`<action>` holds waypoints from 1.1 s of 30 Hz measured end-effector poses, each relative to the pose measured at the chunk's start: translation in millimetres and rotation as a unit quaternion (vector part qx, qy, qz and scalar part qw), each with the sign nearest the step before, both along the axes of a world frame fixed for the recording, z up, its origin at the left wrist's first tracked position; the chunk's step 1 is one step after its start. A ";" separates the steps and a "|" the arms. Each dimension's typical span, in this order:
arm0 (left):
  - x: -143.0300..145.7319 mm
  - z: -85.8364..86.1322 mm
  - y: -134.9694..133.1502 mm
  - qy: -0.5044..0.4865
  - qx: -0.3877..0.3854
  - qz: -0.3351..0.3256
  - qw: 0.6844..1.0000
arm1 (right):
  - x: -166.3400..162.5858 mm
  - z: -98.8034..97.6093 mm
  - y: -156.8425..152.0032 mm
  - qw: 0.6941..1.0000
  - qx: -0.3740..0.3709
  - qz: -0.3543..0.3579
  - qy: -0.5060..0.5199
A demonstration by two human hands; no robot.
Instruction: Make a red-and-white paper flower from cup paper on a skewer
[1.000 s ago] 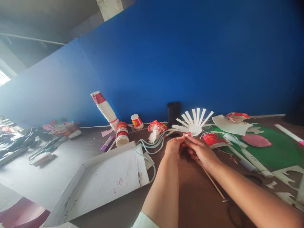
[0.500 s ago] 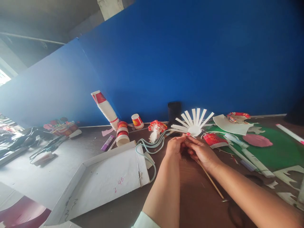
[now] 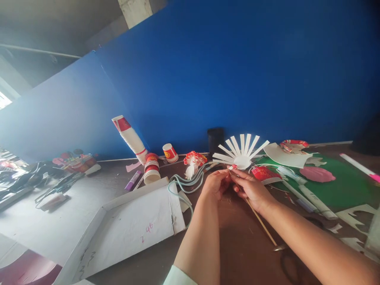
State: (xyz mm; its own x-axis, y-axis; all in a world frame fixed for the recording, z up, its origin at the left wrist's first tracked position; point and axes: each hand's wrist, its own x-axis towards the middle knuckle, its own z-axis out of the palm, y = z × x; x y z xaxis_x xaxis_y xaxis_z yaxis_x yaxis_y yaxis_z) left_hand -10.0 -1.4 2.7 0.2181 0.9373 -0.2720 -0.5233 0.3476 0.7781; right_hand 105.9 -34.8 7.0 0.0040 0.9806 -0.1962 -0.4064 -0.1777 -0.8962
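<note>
A deep blue partition wall (image 3: 237, 67) fills the view from 10 to 3 o'clock, meeting the dark brown desk (image 3: 237, 237) below. At 11 o'clock a grey ceiling (image 3: 59, 23) shows with a pale concrete column (image 3: 132, 10) (daylight glares in at 9 o'clock, washing the desk pale there).

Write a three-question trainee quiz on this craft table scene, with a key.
1. True or false: both hands meet at the base of the white paper fan.
2. The thin wooden stick runs under which hand: A left hand, B right hand?
3. Fill in: the stack of paper cups leans against the ___ wall.

Key: 1 true; 2 B; 3 blue.
</note>
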 end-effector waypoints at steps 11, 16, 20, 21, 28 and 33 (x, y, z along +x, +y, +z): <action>3.0 5.4 -1.0 0.083 -0.005 0.009 0.996 | 4.7 -7.6 1.6 0.998 0.011 0.011 -0.053; 0.4 9.7 -1.3 0.082 0.009 0.004 0.997 | 4.0 -4.0 -0.5 0.996 0.006 0.010 -0.092; -2.6 12.0 -2.4 0.096 0.004 -0.001 0.995 | 7.6 -2.2 0.8 0.993 0.004 0.034 -0.110; -3.3 11.7 -2.6 0.097 0.007 -0.004 0.995 | 9.3 -2.0 1.7 0.993 0.001 0.042 -0.112; -6.4 0.9 0.3 0.076 0.049 -0.040 0.995 | 18.7 -0.8 6.8 0.991 -0.025 0.097 -0.093; -7.7 -2.0 1.3 0.073 0.048 -0.043 0.995 | 20.6 -2.4 8.0 0.991 -0.030 0.102 -0.075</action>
